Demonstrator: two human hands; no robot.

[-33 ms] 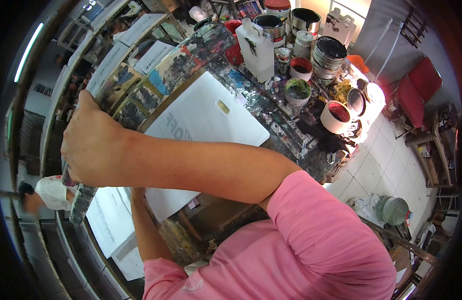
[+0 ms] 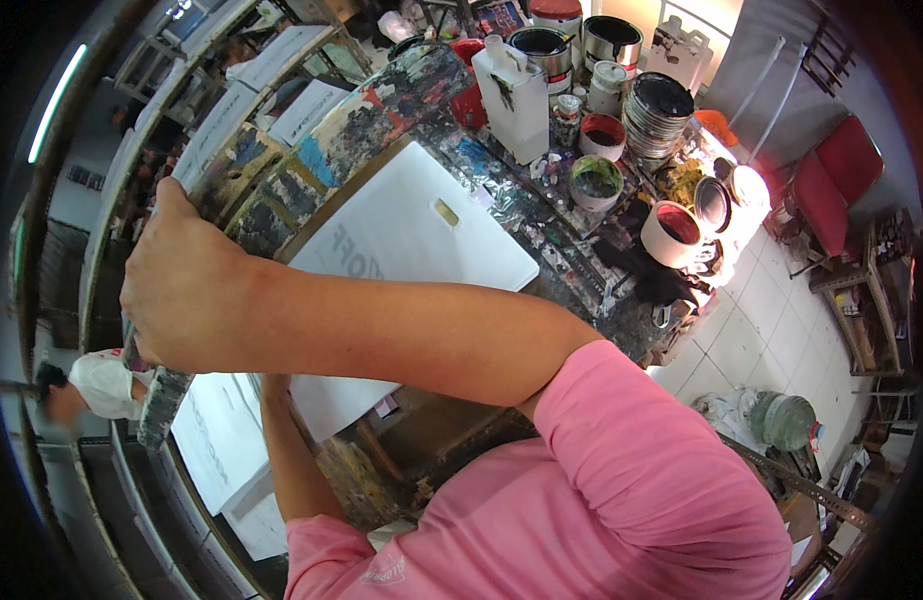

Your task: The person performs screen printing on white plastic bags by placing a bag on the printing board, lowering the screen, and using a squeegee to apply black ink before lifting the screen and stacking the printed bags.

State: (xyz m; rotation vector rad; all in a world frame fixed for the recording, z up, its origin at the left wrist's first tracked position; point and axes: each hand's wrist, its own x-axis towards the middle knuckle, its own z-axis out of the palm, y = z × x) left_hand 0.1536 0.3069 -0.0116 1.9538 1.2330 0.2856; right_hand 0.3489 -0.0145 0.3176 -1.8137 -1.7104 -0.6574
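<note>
Right hand (image 2: 189, 290) curls round a grey, paint-crusted bar (image 2: 163, 408); left hand hidden, grip cannot be told.

Bag (image 2: 406, 225) on table (image 2: 621, 325); jug (image 2: 513, 112) behind bag; tubs (image 2: 661, 248) right of jug; chair (image 2: 821, 190) right of table.

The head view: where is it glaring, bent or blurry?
Head view: glare washes out the paint-stained table's right end; head view: the dark post at left curves, corners go black; head view: the right hand looks fairly sharp, the distant person's head smeared.

A white slotted sheet (image 2: 411, 225) lies flat, right of a tilted paint-crusted bar (image 2: 163, 408).
</note>
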